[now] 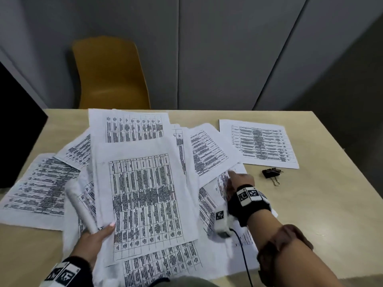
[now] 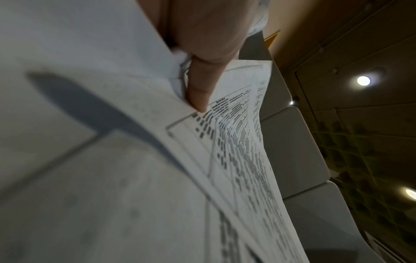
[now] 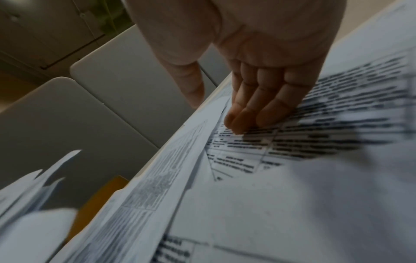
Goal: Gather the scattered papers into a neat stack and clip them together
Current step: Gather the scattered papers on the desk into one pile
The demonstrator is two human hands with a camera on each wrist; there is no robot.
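Observation:
Many white printed sheets lie scattered and overlapping on the beige table [image 1: 310,204]. My left hand [image 1: 97,235] grips a bunch of gathered sheets [image 1: 143,195] by their lower left edge, thumb [image 2: 200,89] on top, and they are lifted off the pile. My right hand [image 1: 238,181] lies flat on a sheet [image 1: 226,183] right of the pile, its straight fingers [image 3: 254,110] pressing the print. One sheet [image 1: 259,143] lies apart at the far right. A black binder clip [image 1: 271,174] sits on the bare table just right of my right hand.
An ochre chair [image 1: 112,73] stands behind the table's far edge. A dark screen edge [image 1: 18,125] rises at the left. Grey wall panels [image 1: 228,48] fill the background. A thin black cable [image 1: 244,255] runs from my right wrist toward the near edge.

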